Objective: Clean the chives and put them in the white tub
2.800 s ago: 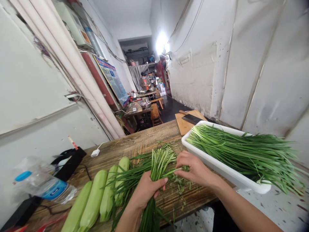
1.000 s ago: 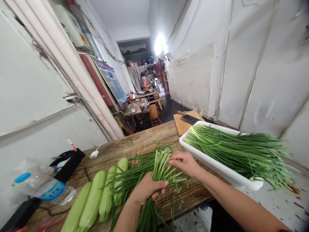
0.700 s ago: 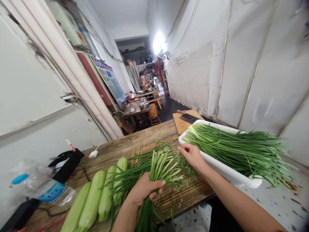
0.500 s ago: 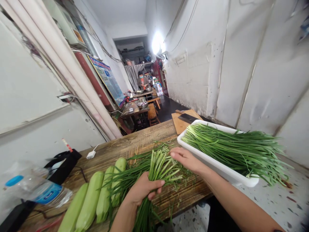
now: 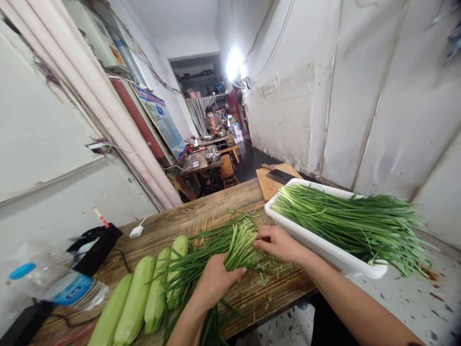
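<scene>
My left hand is closed around a bunch of garlic chives, its pale stem ends pointing away from me and to the right. The green leaves of the bunch hang down below that hand, toward the table's near edge. My right hand is at the pale ends with its fingers curled and pinched together; what lies between the fingertips is hidden. More chives lie loose on the wooden table, beneath and to the left of the bunch. Scraps of leaf and stem are scattered below my right hand.
Several pale green zucchini lie at the left, near a water bottle and a white plug. To the right, a white tub holds many chives. Behind it, a cleaver rests on a cutting board. A person is at a far table.
The bunch has dropped lower, and my left hand has turned more palm-down over it. My right hand has curled its fingers and come to the stem ends.
</scene>
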Motion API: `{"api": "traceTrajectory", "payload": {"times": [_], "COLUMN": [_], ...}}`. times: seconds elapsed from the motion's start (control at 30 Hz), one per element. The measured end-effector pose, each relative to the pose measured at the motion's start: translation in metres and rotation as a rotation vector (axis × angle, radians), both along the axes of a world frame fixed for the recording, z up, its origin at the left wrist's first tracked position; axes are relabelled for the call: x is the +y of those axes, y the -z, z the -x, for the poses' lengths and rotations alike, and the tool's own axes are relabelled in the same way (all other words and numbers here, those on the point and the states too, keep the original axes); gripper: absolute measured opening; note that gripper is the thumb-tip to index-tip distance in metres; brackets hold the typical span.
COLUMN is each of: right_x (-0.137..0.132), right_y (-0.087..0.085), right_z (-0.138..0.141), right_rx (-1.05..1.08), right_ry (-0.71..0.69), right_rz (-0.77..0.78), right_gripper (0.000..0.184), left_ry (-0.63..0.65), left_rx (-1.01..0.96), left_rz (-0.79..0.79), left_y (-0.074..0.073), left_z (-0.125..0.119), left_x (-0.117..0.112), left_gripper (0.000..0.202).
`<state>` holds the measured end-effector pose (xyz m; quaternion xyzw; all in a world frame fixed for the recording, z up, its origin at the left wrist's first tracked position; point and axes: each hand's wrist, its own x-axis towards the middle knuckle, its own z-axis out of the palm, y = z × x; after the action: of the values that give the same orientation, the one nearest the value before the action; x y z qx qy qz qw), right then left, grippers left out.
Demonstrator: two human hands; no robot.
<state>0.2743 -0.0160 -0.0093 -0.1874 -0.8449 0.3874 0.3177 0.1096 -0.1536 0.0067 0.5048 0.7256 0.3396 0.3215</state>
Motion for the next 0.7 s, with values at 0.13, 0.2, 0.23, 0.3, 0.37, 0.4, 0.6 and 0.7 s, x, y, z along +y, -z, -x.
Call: {"api": "traceTrajectory", "payload": {"times": [0.13, 0.2, 0.23, 0.3, 0.37, 0.4, 0.6, 0.7], "right_x": [-0.011, -0.020, -0.026, -0.037, -0.044, -0.046, -0.027, -0.010], "right_y": [-0.011, -0.018, -0.020, -0.022, -0.020, -0.017, 0.001, 0.001], "right_z": [-0.002, -0.007, -0.009, -0.013, -0.014, -0.013, 0.004, 0.005], "right_rx": [-0.126, -0.177, -0.206, -0.234, -0.156, -0.075, 0.518, 0.688], "right_ry": [-0.020, 0.019, 0.047, 0.114, 0.150, 0.150, 0.161, 0.191], "right_rz": [-0.243, -0.385, -0.437, -0.475, -0.411, -0.327, 0.637, 0.803], "right_gripper": [0.018, 0.018, 0.020, 0.025, 0.026, 0.024, 0.029, 0.039], "left_ry": [0.007, -0.002, -0.005, -0.012, -0.006, 0.000, 0.008, -0.013], "left_rx": [0.137, 0.141, 0.132, 0.118, 0.106, 0.089, -0.071, -0.136], "left_rz": [-0.075, -0.067, -0.059, -0.052, -0.062, -0.060, 0.031, 0.038], "left_y": [-0.002, -0.002, -0.002, -0.002, -0.001, -0.002, -0.004, -0.006], "left_z": [0.000, 0.001, 0.001, 0.003, 0.004, 0.004, 0.003, 0.006], "left_x": [0.003, 0.004, 0.004, 0.005, 0.006, 0.006, 0.002, -0.002], "left_gripper": [0.010, 0.011, 0.012, 0.013, 0.013, 0.014, 0.020, 0.022]}}
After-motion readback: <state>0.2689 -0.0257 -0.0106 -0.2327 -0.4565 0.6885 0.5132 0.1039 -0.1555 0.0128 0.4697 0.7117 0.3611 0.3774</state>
